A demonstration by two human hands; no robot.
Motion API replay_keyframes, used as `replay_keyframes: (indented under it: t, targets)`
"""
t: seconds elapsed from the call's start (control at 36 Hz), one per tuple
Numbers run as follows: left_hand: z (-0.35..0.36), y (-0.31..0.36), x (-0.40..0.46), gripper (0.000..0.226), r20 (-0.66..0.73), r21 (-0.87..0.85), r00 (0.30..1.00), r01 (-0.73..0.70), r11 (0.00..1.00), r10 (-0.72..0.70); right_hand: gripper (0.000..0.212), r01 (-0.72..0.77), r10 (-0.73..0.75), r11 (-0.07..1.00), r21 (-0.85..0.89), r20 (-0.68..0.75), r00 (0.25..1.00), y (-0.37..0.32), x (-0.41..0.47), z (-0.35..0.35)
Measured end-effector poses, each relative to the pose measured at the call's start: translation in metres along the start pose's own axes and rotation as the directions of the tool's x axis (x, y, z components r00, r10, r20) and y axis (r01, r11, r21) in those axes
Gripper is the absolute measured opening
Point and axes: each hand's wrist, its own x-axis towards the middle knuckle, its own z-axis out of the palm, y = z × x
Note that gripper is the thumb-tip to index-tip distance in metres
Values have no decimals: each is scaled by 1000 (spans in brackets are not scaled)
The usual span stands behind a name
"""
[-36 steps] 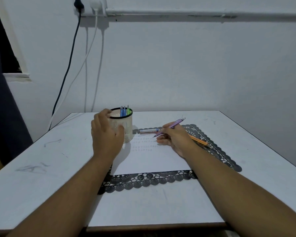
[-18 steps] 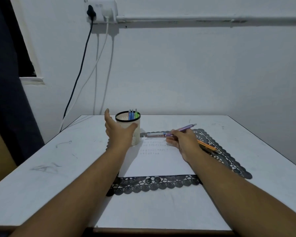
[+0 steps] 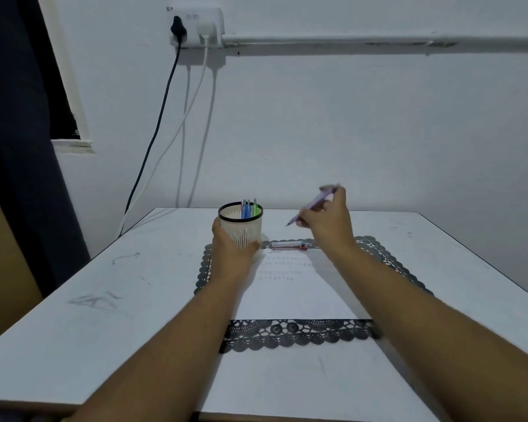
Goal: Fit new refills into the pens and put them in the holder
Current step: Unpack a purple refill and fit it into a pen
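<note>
Up comes my right hand (image 3: 326, 220) pinching the purple pen (image 3: 313, 205), blurred, left hand (image 3: 230, 249) gripping the holder (image 3: 241, 229), blue and green pens (image 3: 249, 208) inside, surface (image 3: 104, 300) beneath.

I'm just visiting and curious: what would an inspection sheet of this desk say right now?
Surface: white table with scuff marks, black lace placemat, white paper sheet.
Job's things: white mesh pen holder holding blue and green pens; purple pen raised in the air.
Clutter: small packet lying behind the sheet.
Hands: left hand holds the holder, fingers around it; right hand grips the purple pen.
Cables: black cable and white cable hang from the wall socket.
Surroundings: white wall, dark curtain.
</note>
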Motion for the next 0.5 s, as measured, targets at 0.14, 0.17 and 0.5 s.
replay_keyframes:
  t: [0.14, 0.17, 0.5]
  targets:
    - [1, -3, -1, 99, -13, -13, 999, -30, 999, 30, 95, 278, -267, 939, -204, 82, 960, -39, 22, 31]
    - [1, -3, -2, 98, -15, -13, 999, -35, 999, 34, 96, 309, -292, 917, -254, 104, 951, -43, 25, 38]
    - [1, -10, 2, 93, -9, -25, 997, -71, 997, 71, 30, 463, -283, 680, -569, 378, 881, -34, 34, 90]
